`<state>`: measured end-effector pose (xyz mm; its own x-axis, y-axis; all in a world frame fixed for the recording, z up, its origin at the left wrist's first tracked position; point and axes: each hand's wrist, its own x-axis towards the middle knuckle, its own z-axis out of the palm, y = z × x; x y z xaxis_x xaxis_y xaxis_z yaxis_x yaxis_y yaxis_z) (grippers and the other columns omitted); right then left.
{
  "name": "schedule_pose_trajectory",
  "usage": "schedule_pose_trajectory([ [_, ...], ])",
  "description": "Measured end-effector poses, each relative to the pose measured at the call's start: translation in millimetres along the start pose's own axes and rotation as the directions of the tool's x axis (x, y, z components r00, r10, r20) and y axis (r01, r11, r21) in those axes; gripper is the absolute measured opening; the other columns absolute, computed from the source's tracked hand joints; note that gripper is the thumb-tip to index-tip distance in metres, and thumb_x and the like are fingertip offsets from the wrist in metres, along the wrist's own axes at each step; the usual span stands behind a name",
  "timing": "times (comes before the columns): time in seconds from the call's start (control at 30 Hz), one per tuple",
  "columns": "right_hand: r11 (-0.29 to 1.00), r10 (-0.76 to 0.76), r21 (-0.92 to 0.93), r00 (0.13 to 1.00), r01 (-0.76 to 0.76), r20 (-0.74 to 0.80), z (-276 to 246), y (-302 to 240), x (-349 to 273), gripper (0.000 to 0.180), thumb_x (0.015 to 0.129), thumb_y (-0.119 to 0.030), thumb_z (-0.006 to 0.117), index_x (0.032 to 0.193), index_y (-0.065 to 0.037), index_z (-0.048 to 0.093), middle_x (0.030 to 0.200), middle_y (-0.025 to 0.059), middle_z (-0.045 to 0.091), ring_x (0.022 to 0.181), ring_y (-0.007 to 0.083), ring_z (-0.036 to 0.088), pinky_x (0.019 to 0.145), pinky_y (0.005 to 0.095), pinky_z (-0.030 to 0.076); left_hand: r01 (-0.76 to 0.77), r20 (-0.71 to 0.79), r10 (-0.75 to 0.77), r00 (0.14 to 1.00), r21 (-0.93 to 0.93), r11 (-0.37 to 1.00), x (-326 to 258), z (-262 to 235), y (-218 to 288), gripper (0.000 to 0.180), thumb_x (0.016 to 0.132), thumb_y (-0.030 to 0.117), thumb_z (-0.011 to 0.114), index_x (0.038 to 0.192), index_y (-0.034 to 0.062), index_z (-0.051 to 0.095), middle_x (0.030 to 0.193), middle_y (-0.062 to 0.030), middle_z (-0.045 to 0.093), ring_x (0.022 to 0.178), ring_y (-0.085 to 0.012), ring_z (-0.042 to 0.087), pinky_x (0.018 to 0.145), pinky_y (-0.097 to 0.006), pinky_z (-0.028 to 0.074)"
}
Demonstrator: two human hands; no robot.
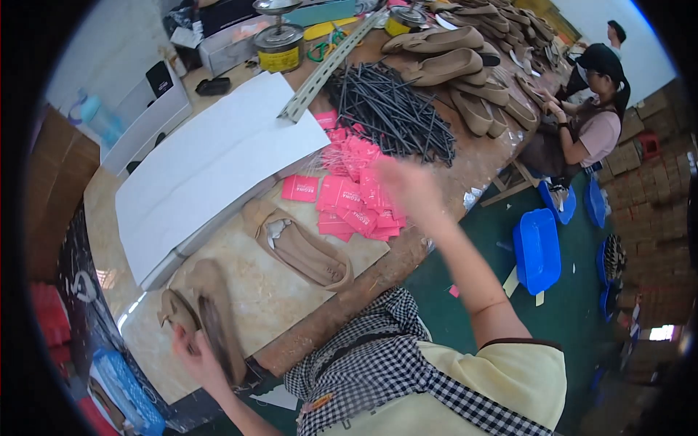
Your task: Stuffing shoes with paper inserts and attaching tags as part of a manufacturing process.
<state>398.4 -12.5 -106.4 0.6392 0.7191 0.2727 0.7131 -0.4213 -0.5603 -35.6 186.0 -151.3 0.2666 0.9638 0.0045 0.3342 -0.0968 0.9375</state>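
Observation:
At the lower left, my left hand (195, 356) has its fingers closed around the end of a tan flat shoe (179, 311) with a bow. Right beside it lies a second tan shoe (218, 312), partly smeared. My right hand (411, 190) is blurred by motion over the right side of a pile of pink tags (347, 198) with thin clear strings; its fingers cannot be made out. Between my hands, another tan shoe (305, 251) rests on the table, its insole facing up and its bow toward the white board.
A large white sheet (218, 167) covers a long raised block. Behind the tags lie many dark thin sticks (392, 109), a slotted metal bar (327, 69) and heaped tan shoes (451, 62). A co-worker (600, 109) sits at the far right, near blue basins (536, 251) on the floor.

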Motion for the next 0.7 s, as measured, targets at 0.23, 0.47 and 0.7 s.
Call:
schedule_pose_trajectory([
  [0.23, 0.750, 0.509, -0.388, 0.842, -0.536, -0.179, -28.4, 120.7, 19.4, 0.040, 0.091, -0.040, 0.056, 0.076, -0.007, 0.072, 0.067, 0.0122, 0.069, 0.072, 0.0352, 0.069, 0.070, 0.0449, 0.055, -0.060, 0.373, -0.139, 0.917, 0.474, 0.879, 4.1, 168.8, 86.4, 0.068, 0.086, 0.021, 0.062, 0.146, -0.0020, 0.037, 0.072, -0.0147, 0.066, 0.068, -0.0241, 0.064, 0.067, -0.034, 0.050],
  [0.47, 0.929, 0.364, 0.024, 0.903, -0.369, -0.227, -42.3, 45.9, -9.5, 0.019, 0.085, -0.022, 0.068, 0.096, -0.007, 0.071, 0.057, 0.0086, 0.060, 0.052, 0.0198, 0.059, 0.054, 0.0340, 0.046, 0.475, 0.481, -0.184, 0.857, -0.598, 0.646, -19.0, 117.6, 53.2, 0.061, 0.092, 0.036, 0.058, 0.140, 0.0006, 0.046, 0.107, -0.0147, 0.067, 0.086, -0.0298, 0.067, 0.076, -0.039, 0.056],
  [0.7, 0.916, 0.008, 0.382, 0.957, -0.123, 0.290, 10.8, -143.4, -45.0, 0.033, 0.087, -0.015, 0.069, 0.118, -0.006, 0.067, 0.054, 0.0108, 0.053, 0.043, 0.0180, 0.049, 0.048, 0.0324, 0.039, 0.502, 0.315, -0.433, 0.844, -0.748, 0.433, -3.3, 113.8, 74.4, 0.055, 0.096, 0.045, 0.048, 0.133, 0.0035, 0.050, 0.121, -0.0120, 0.062, 0.108, -0.0250, 0.062, 0.091, -0.040, 0.052],
])
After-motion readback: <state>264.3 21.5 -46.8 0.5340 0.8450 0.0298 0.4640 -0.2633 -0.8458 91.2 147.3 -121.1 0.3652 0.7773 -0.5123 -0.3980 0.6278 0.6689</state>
